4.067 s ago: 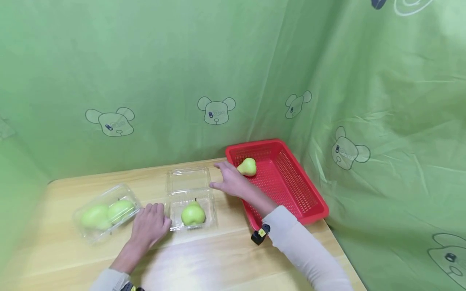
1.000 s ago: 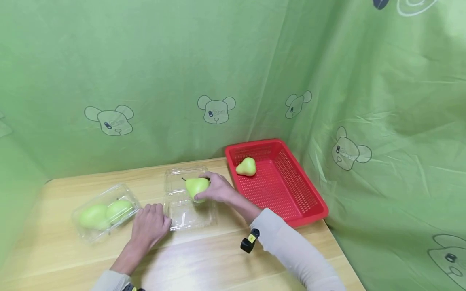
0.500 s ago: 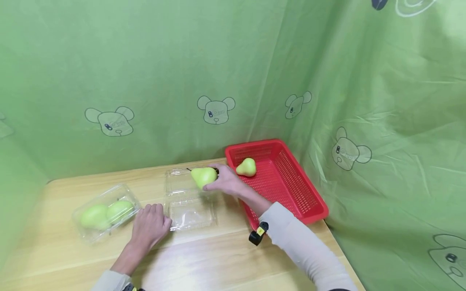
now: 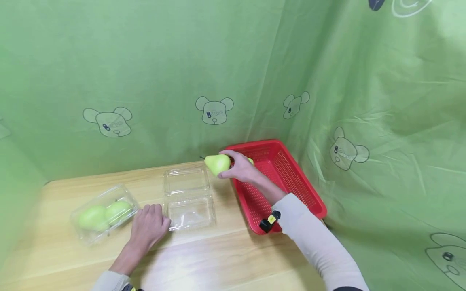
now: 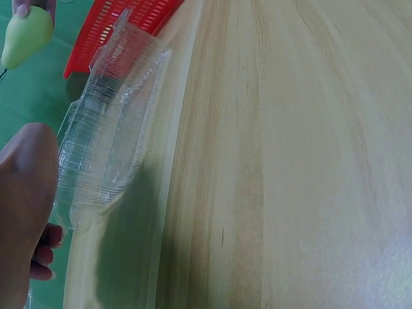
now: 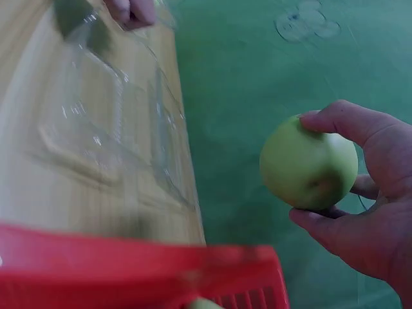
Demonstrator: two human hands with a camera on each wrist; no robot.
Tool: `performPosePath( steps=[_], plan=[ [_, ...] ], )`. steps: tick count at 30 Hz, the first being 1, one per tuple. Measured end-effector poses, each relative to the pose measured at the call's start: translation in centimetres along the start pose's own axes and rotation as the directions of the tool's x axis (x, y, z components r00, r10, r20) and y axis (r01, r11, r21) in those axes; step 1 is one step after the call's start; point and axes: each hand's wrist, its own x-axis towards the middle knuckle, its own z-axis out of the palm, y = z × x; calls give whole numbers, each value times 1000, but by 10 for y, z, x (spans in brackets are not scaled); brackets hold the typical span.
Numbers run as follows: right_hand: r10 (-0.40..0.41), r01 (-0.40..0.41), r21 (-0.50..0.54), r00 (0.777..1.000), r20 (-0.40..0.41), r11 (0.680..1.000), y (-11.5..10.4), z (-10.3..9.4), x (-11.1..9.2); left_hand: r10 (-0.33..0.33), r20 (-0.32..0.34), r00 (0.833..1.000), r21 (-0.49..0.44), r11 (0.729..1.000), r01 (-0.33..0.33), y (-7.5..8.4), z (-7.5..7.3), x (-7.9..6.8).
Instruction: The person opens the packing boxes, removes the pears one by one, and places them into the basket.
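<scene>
My right hand (image 4: 241, 167) pinches a green pear (image 4: 217, 164) between thumb and fingers, its stem pointing left. In the head view the pear is above the table, just off the left rim of a red basket (image 4: 242, 206). The right wrist view has the round bottom of the pear (image 6: 309, 164) facing the camera. My left hand (image 4: 147, 226) rests with curled fingers on the table, holding nothing. Its thumb is close to the left side of a clear plastic clamshell box (image 4: 191, 212), which lies open with nothing in it.
A closed clamshell box (image 4: 123, 192) with two pears (image 4: 92, 218) lies at the table's left. Another pear (image 4: 251, 161) in the basket is mostly hidden behind my right hand. A green curtain (image 4: 164, 81) hangs right behind the table (image 4: 218, 258).
A pear lay in the open box earlier; my right hand took it out and has carried it right and back to the basket's rim. My left hand has stayed put.
</scene>
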Motion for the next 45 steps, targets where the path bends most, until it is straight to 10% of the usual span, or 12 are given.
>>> performPosePath(
  steps=[15, 45],
  plan=[
    [170, -183, -86, 976, -138, 979, 40, -47, 8, -7, 2, 1000, -15, 1000, 7, -1, 0, 0],
    [207, -283, -327, 946, -250, 901, 116, -95, 13, -18, -2, 1000, -16, 1000, 18, -2, 2, 1]
  ],
)
